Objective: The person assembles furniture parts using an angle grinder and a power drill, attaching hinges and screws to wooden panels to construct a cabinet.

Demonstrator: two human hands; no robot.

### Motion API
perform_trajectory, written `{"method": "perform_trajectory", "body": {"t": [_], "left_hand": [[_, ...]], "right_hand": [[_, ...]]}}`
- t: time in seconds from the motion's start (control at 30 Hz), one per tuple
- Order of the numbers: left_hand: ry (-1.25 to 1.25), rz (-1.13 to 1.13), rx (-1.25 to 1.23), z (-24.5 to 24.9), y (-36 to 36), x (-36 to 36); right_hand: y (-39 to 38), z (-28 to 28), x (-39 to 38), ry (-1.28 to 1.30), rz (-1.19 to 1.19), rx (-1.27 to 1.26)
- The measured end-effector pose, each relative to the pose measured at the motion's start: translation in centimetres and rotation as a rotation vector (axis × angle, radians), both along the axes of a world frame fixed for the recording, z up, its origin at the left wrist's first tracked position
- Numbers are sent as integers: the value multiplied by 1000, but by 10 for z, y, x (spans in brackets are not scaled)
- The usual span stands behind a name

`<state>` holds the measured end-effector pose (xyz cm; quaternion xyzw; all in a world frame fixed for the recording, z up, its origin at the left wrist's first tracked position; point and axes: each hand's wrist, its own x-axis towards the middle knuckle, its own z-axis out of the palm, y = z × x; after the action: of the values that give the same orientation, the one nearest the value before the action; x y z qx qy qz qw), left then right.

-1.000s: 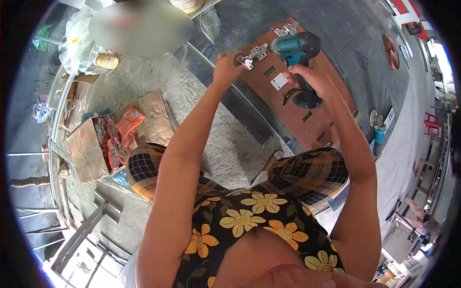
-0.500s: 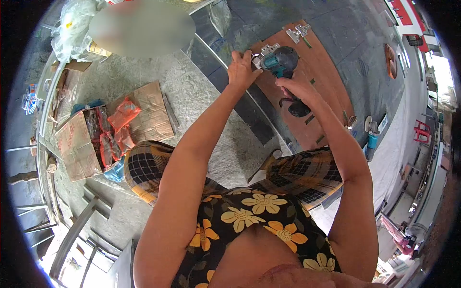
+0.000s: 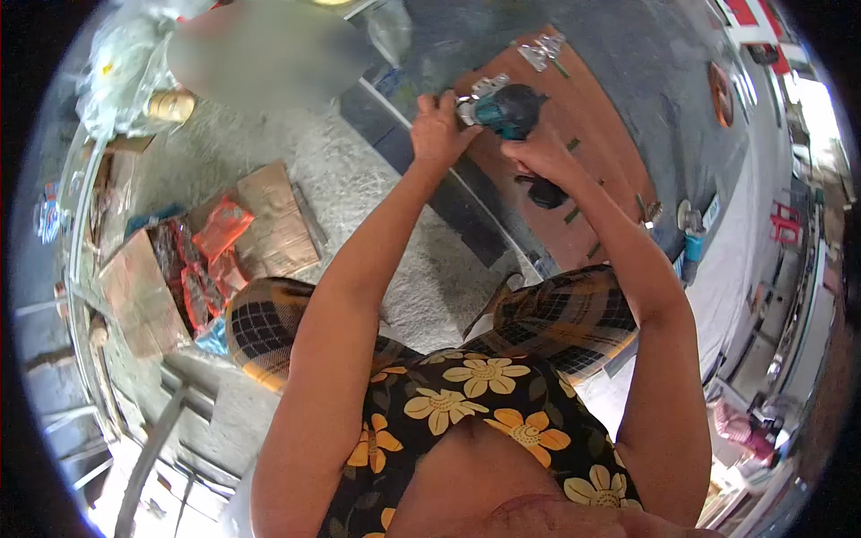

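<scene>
My right hand (image 3: pixel 545 154) is wrapped around the handle of a teal and black cordless drill (image 3: pixel 504 111). The drill lies almost level over a brown board (image 3: pixel 599 143), its nose pointing left. At the board's left edge, my left hand (image 3: pixel 437 133) has its thumb and fingers closed about a metal cabinet hinge (image 3: pixel 484 88), right beside the drill's nose. The fingertips and the exact contact are partly hidden. A second metal hinge (image 3: pixel 542 52) sits at the board's far end. Small dark green strips are on the board.
Orange packets (image 3: pixel 221 229) lie in and around an open cardboard box (image 3: pixel 143 291) on the left. Another power tool (image 3: pixel 691 231) stands to the right of the board. Clear plastic bags (image 3: pixel 121 76) are at upper left, and metal frames (image 3: pixel 161 448) at lower left.
The whole view has shifted slightly, and both hands and the drill appear a little further left. Both grips look the same, with the drill still at the hinge.
</scene>
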<state>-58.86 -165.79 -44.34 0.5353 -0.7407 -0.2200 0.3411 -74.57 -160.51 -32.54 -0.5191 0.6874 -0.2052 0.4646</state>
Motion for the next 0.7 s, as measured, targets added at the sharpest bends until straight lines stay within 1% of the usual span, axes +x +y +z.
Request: {"method": "perform_trajectory", "body": {"t": [0.07, 0.17, 0.2, 0.27, 0.3, 0.4, 0.5, 0.57, 0.6, 0.7], "left_hand": [[-47, 6, 63, 10, 0, -1], [-72, -8, 95, 12, 0, -3], [-67, -17, 42, 8, -1, -4], [-68, -17, -65, 0, -3, -5], [-83, -21, -39, 1, -2, -7], [-129, -8, 9, 4, -3, -4], [-143, 2, 1, 10, 0, -8], [-152, -8, 2, 10, -2, -8], [-179, -2, -74, 9, -4, -8], [-189, 8, 6, 7, -2, -9]], "right_hand": [[2, 0, -4, -4, -4, -33], [5, 7, -9, 97, 54, -73], [5, 11, -14, 139, 90, -90], [6, 17, -25, 184, 114, -30], [5, 19, -29, 201, 137, -2], [-1, 27, -44, 253, 17, -28], [-15, 24, -73, -23, 14, 64], [-20, 17, -81, -142, -156, 2], [-21, 19, -79, -204, -242, -25], [-20, 31, -83, -100, -169, -128]]}}
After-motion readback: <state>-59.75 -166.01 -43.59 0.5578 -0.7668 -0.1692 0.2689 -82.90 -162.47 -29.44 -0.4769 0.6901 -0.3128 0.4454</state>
